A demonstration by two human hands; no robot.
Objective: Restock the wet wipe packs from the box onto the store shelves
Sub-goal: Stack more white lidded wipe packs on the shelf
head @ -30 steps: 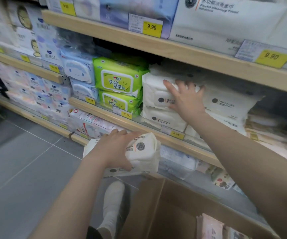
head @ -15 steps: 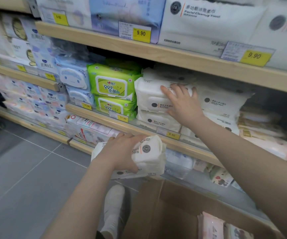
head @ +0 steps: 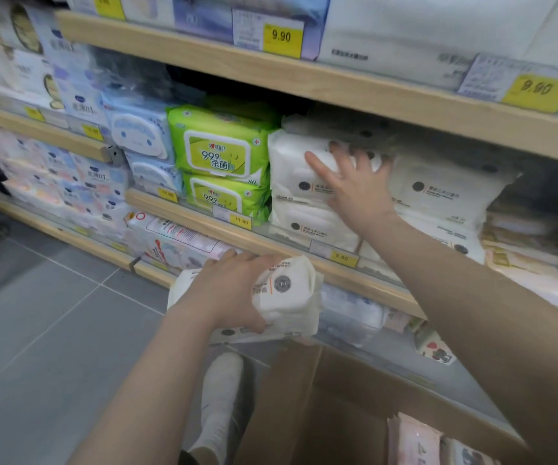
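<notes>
my right hand [head: 354,186] is spread flat, fingers straight, pressed against the face of the white packs on the shelf [head: 299,172], pushing on the upper pack of the stack. my left hand [head: 228,297] is lower and nearer to me, fingers and thumb curled round a white wet wipe pack [head: 284,290] that i carry just in front of the wooden shelf edge [head: 270,243]; a second flat pack seems to sit under it in the same grip, though i cannot tell for sure. left of my right hand stand the green packs [head: 218,156], touching the white stack. below my left hand is the open cardboard box [head: 304,397], with a few pinkish packs [head: 411,441] in its far corner.

to do this step well, i judge i should square the white stack back with the flat palm, so there is room above or in front of it, then bring the held pack up with its label facing out and slide it in level. the soft packs may slump, so steady pressure beats a shove.
</notes>
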